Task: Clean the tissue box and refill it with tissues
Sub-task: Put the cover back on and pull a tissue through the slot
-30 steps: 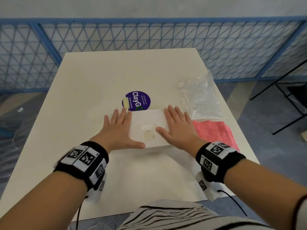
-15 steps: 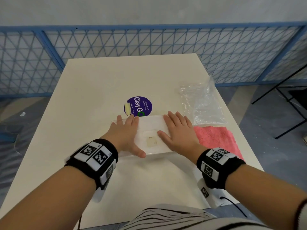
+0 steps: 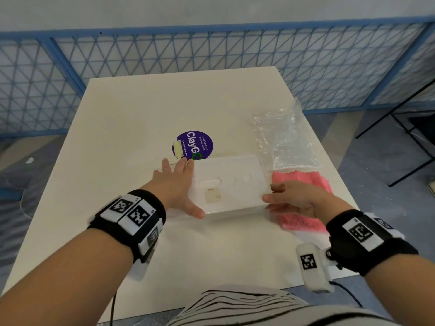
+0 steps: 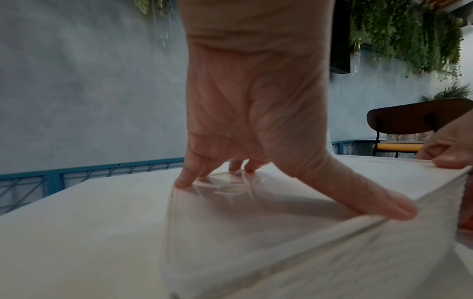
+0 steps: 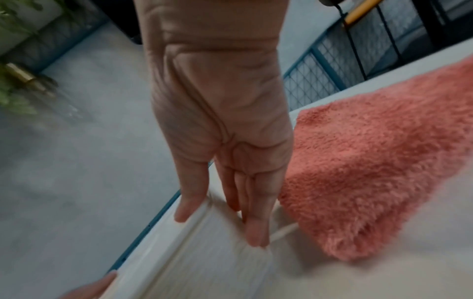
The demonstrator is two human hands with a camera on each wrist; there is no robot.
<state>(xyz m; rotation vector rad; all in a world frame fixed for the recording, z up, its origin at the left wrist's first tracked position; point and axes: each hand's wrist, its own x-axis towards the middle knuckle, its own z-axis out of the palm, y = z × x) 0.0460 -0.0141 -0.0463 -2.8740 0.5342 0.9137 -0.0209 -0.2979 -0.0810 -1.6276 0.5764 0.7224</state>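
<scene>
The tissue box (image 3: pixel 231 184) lies flat mid-table, white with a clear plastic left part (image 4: pixel 230 218) and an oval slot on top. My left hand (image 3: pixel 177 177) rests flat on that clear left end, fingers spread and straight, thumb (image 4: pixel 384 206) along the near edge. My right hand (image 3: pixel 276 196) pinches the box's right end (image 5: pixel 204 252), thumb on top and fingers against the end face. A pink fluffy cloth (image 3: pixel 303 180) lies under and beside the right hand and fills the right of the right wrist view (image 5: pixel 371 161).
A crumpled clear plastic bag (image 3: pixel 287 137) lies beyond the cloth near the table's right edge. A round purple sticker (image 3: pixel 194 144) sits just behind the box. The cream table (image 3: pixel 141 109) is ringed by blue mesh fencing (image 3: pixel 211 50). A dark chair (image 4: pixel 419 117) stands off to the right.
My right hand has come off the top of the box and now grips its right end; the white part reaches further right. My left hand stays flat on the left end.
</scene>
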